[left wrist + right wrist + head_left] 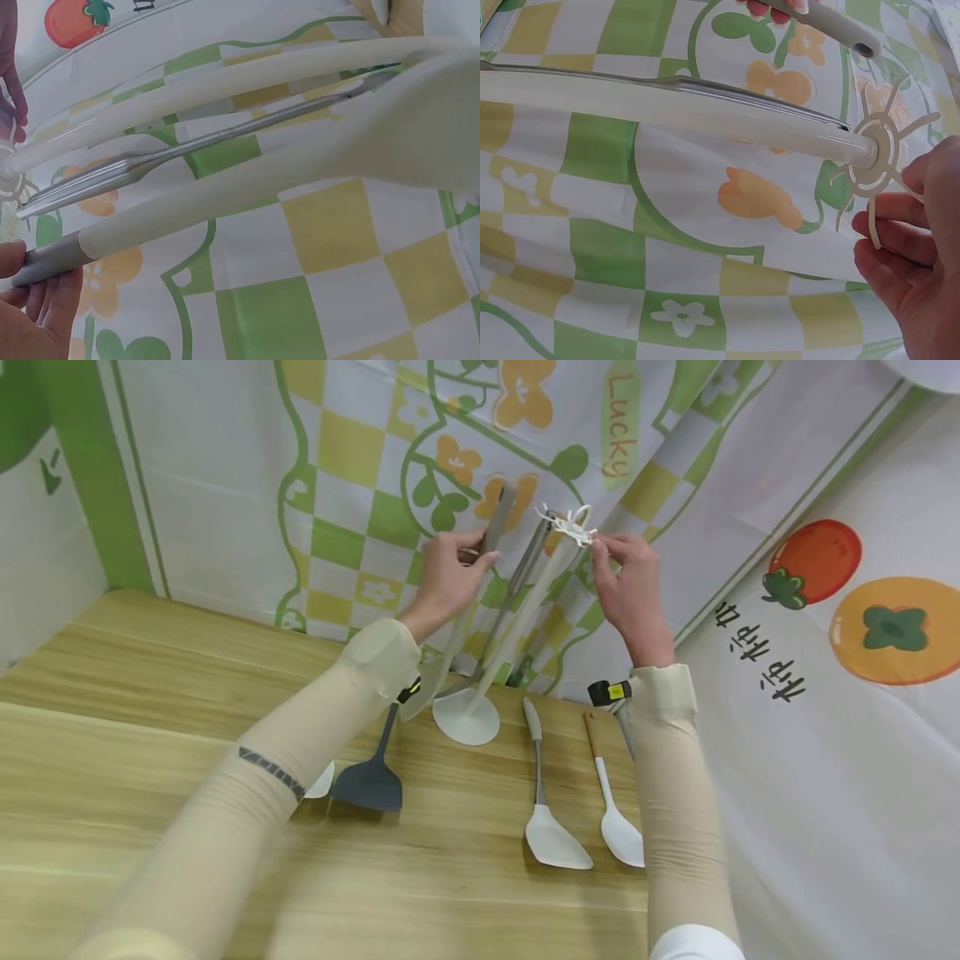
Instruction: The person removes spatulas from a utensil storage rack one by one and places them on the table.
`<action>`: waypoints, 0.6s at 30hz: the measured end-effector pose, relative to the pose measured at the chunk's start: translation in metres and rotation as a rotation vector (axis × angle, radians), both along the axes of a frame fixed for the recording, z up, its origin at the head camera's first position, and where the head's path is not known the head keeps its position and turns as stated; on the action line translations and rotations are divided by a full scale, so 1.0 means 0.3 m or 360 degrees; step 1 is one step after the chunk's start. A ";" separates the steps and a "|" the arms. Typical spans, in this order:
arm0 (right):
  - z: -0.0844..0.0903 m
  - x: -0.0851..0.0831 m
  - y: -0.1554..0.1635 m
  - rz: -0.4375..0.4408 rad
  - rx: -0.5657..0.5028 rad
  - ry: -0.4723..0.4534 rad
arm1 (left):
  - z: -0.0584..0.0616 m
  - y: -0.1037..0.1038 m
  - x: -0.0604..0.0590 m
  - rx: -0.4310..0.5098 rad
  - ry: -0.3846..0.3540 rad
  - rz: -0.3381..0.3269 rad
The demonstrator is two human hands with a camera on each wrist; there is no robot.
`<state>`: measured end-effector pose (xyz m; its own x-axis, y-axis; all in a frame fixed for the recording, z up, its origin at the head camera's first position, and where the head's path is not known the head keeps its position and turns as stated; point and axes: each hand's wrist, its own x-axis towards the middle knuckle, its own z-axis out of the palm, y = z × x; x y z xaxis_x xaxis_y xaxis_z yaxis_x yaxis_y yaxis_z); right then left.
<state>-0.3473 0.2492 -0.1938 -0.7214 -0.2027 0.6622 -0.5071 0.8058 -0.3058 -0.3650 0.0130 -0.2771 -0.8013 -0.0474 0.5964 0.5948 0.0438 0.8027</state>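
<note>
Left hand [448, 578] pinching grey-tipped handle of cream silicone spatula [480, 578] beside white utensil stand [517, 627] on wooden table [150, 727]; right hand [628, 578] fingers curled on white hook ring [570, 525] atop.

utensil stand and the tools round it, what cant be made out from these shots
- Small white utensil, head view: mostly hidden under the left forearm, type unclear.
- Tool near the yellow-black wrist device, head view: covered by the right sleeve.
- Hook ring, right wrist view: whether the metal utensil hangs from a hook is hidden behind the stand's post.
- Left hand, left wrist view: cut off by the frame edge; it pinches the grey-handled spatula.
- Stand's base: outside both wrist views.
</note>
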 end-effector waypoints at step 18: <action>-0.009 -0.006 0.000 0.0023 -0.0057 0.0213 | 0.009 -0.050 0.021 -0.0004 0.0027 0.0008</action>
<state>-0.3491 0.2491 -0.1964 -0.6231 -0.1870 0.7595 -0.5570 0.7878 -0.2630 -0.3589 -0.0020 -0.2744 -0.7907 -0.0499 0.6101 0.6083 0.0486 0.7922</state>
